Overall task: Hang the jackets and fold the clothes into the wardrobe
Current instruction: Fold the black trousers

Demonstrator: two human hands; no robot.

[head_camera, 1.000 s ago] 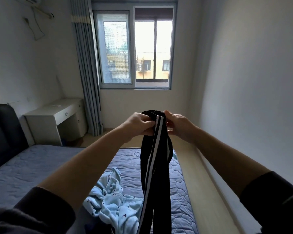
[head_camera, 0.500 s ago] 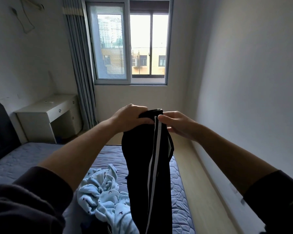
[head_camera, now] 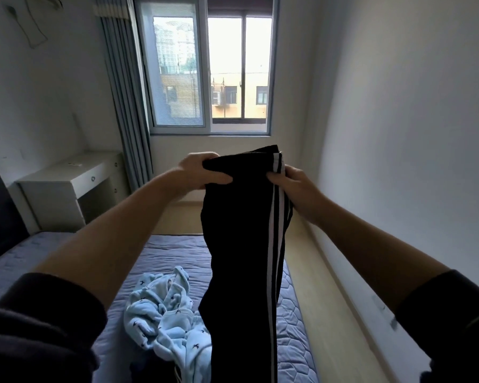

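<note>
Both hands, left (head_camera: 197, 172) and right (head_camera: 296, 186), each grip the top edge of black striped trousers (head_camera: 244, 244) hanging above the bed (head_camera: 172, 252).

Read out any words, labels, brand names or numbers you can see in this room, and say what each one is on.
None can be read.
black trousers: only white side stripes, no logo or tag in view.
light blue garment: small dark printed shapes, not letters.
white desk: a small flat item on top, too small to read.
buildings outside the window: no legible signs.
</note>
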